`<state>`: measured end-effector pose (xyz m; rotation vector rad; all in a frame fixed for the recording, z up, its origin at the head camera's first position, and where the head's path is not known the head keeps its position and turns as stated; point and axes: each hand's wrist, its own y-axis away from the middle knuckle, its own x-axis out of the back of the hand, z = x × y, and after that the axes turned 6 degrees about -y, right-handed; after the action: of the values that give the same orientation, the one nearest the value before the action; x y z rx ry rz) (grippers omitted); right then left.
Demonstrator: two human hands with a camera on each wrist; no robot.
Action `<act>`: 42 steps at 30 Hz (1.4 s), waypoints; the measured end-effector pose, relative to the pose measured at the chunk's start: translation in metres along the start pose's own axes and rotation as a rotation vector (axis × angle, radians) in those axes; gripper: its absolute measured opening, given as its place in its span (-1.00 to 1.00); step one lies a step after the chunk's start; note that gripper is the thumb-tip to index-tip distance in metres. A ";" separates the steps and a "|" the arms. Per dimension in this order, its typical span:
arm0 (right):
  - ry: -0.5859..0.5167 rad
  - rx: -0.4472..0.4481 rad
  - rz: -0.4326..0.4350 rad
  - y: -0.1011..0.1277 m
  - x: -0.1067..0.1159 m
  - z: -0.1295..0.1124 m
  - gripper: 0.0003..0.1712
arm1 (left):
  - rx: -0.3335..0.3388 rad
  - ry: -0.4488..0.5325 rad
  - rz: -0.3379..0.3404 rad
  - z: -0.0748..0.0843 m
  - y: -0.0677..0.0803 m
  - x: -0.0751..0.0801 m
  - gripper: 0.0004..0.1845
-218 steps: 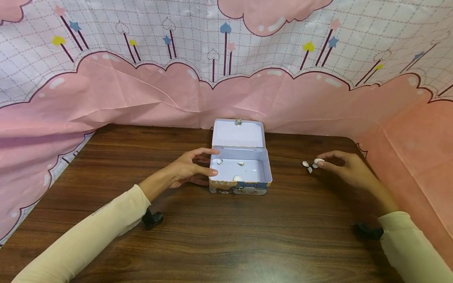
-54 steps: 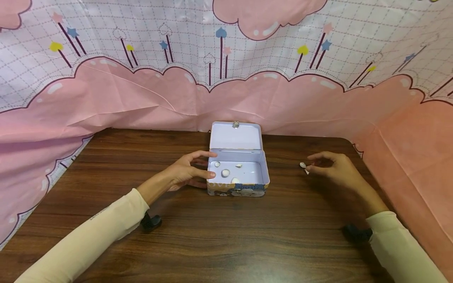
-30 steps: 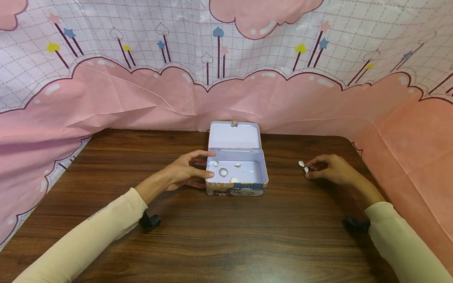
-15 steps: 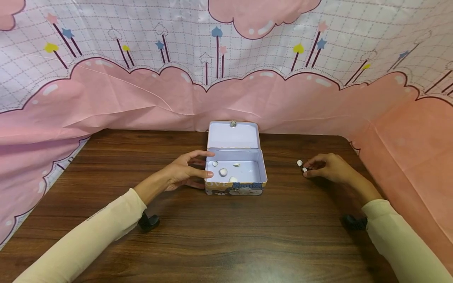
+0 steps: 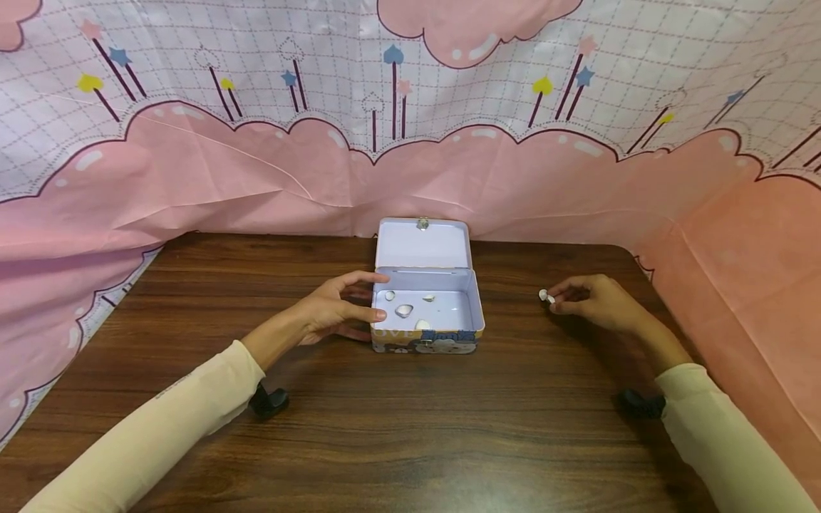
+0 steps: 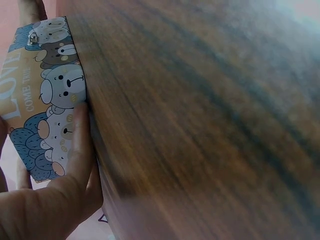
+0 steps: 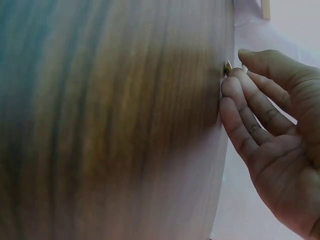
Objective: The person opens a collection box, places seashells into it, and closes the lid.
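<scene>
A hinged tin box (image 5: 442,346) with cartoon bears stands on the table, lid raised. Several white seashells (image 5: 403,311) lie scattered over its floor. My left hand (image 5: 327,310) grips the box's left end, thumb and forefinger at the rim; in the left wrist view its fingers curl round the printed tin box (image 6: 65,90). To the right of the box, my right hand (image 5: 599,303) pinches a small seashell (image 5: 551,300) between thumb and fingertips. Another seashell (image 5: 543,294) lies on the table right beside it. The fingers partly hide the pinched shell in the right wrist view.
The brown wooden table (image 5: 398,434) runs out to all sides of the box. A pink patterned cloth (image 5: 256,178) hangs behind and at both sides. Black wrist mounts (image 5: 269,402) hang below both forearms.
Compared with the oldest frame, the box holds one more seashell and fewer lie on the table. Within the last second my right hand has taken hold of a shell and raised it slightly.
</scene>
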<state>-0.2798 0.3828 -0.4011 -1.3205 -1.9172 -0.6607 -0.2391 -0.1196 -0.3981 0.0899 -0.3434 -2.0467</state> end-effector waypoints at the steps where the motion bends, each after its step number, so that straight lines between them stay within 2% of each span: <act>1: -0.005 0.000 0.003 0.000 0.000 -0.001 -0.60 | 0.000 0.001 0.002 0.000 0.000 0.000 -0.14; 11: -0.039 0.021 0.073 -0.002 -0.004 -0.007 -0.65 | 0.002 -0.002 0.005 0.000 0.000 0.000 -0.15; 21: -0.060 0.083 0.159 -0.012 -0.021 -0.027 -0.64 | -0.005 0.009 0.004 -0.002 0.000 0.001 -0.15; 31: -0.088 0.091 0.229 -0.023 -0.039 -0.059 -0.73 | -0.009 0.014 -0.004 -0.002 0.001 0.001 -0.13; 42: -0.114 0.137 0.248 -0.030 -0.055 -0.089 -0.74 | -0.011 0.017 0.002 -0.001 0.001 0.000 -0.15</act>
<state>-0.2716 0.2745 -0.3897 -1.5024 -1.8115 -0.3310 -0.2381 -0.1205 -0.3989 0.1000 -0.3216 -2.0447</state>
